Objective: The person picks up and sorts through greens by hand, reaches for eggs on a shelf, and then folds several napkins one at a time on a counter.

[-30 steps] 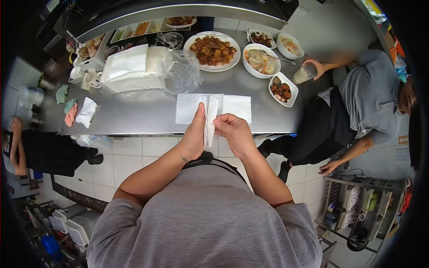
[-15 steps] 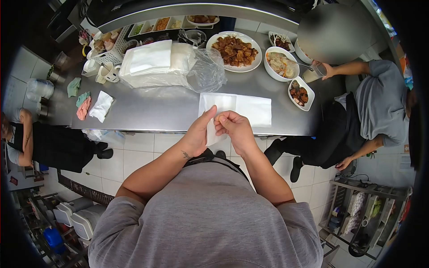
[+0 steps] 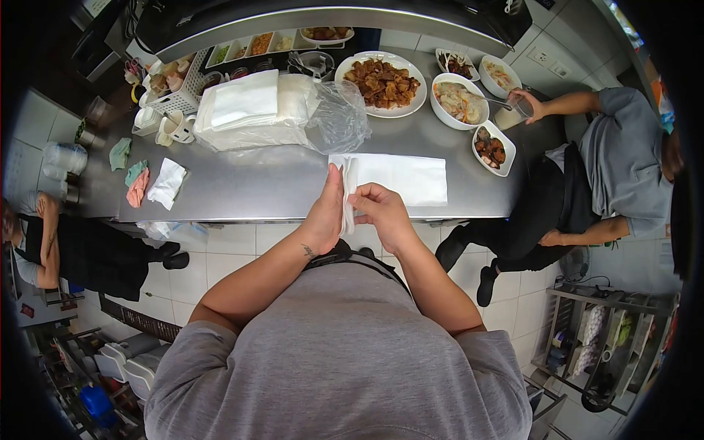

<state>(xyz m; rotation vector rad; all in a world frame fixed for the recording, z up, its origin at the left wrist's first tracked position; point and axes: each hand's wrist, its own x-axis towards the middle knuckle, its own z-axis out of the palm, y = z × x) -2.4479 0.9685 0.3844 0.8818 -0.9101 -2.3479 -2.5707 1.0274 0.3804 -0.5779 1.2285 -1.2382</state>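
Observation:
In front of my body, at the near edge of the steel counter, a folded white paper napkin (image 3: 348, 192) stands nearly edge-on between my hands. My left hand (image 3: 323, 213) supports it from the left, thumb pointing up along it. From the right, my right hand (image 3: 383, 214) pinches its edge between thumb and fingers. Just beyond, more white napkins (image 3: 414, 180) lie flat on the counter. Farther back on the left rests a large stack of white napkins (image 3: 244, 103), partly in clear plastic wrapping (image 3: 339, 117).
A plate of browned meat (image 3: 383, 82), a bowl of noodle-like food (image 3: 459, 101) and a small dish (image 3: 493, 149) stand back right. A co-worker (image 3: 631, 158) at right holds a glass (image 3: 513, 114); another person (image 3: 73, 249) is at left. Crumpled cloths (image 3: 137, 188) lie left.
The napkin in my hands has turned more upright and edge-on. My right fingers have opened slightly along its edge. The co-worker's head at right has moved out of the counter area.

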